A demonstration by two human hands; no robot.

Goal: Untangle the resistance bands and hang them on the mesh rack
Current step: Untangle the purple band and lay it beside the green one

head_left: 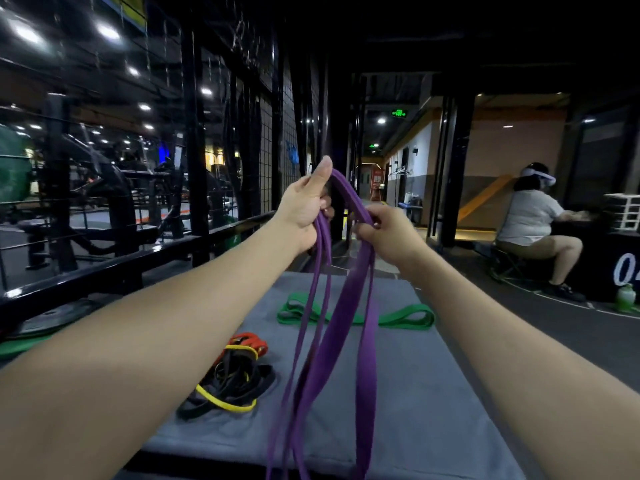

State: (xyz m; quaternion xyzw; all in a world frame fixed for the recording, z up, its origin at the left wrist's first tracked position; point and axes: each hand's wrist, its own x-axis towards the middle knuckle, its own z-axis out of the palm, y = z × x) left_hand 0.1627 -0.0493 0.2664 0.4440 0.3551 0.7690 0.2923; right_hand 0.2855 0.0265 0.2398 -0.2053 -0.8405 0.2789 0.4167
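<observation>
Left hand (pixel 306 206): raised, fingers curled round the top of the purple resistance band (pixel 332 341), thumb up.
Right hand (pixel 384 230): just beside it, pinching the same band's strands.
Purple band: hangs in long loops from both hands, above the table (pixel 433 410).
Green band (pixel 405 318): flat at the table's far end.
Tangle (pixel 232 375): black, yellow and red bands, left on the table.
Mesh rack (pixel 273 150): upright, beyond and left.

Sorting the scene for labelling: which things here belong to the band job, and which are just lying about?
Job: purple band, held by left hand and right hand; green band; black, yellow and red tangle; mesh rack.
Lying about: green bottle; weight plate.
</observation>
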